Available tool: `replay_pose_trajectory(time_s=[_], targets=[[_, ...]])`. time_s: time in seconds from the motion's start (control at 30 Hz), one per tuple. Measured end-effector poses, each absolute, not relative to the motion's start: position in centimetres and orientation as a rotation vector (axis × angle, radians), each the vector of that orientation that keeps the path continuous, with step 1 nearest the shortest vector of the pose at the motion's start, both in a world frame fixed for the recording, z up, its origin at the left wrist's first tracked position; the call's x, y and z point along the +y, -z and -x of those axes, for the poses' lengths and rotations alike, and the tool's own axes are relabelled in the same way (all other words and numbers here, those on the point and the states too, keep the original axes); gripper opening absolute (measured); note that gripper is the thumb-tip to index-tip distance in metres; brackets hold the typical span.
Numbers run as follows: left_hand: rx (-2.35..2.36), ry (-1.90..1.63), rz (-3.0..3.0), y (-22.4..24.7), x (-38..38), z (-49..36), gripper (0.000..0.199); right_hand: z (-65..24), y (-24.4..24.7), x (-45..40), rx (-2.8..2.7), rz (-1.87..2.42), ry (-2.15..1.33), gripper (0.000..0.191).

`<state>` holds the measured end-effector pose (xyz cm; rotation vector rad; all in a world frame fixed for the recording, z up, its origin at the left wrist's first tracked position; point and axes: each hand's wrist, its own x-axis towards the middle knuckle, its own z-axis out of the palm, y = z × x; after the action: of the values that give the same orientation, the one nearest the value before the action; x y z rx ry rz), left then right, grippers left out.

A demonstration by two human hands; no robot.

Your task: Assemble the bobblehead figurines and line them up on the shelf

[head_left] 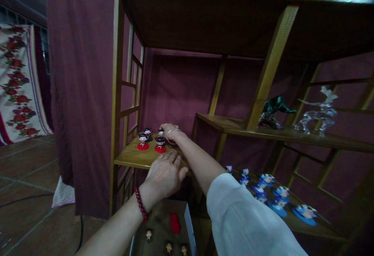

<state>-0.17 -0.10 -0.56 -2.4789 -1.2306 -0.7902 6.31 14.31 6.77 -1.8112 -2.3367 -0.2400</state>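
Several small black-haired figurines on round bases stand on the left wooden shelf. The front two are a left figurine and a right figurine, both on red bases. My right hand, with a bracelet at the wrist, reaches to the back beside a rear figurine; its fingertips are partly hidden. My left hand, below a red bead bracelet, rests at the shelf's front edge with fingers extended and nothing seen in it.
Below is an open box with loose figurine heads and red bases. Blue-based figurines stand on the lower right shelf. A clear deer ornament and a green ornament occupy the middle shelf. A curtain hangs left.
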Motion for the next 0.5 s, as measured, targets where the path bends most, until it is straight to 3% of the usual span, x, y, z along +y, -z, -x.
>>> replay_pose_trajectory(time_s=[0.5], targets=[[-1.250, 0.744, 2.471, 0.25, -0.34, 0.02, 0.047, -6.32, -7.46, 13.82, -2.314, 1.781, 0.150, 0.035]])
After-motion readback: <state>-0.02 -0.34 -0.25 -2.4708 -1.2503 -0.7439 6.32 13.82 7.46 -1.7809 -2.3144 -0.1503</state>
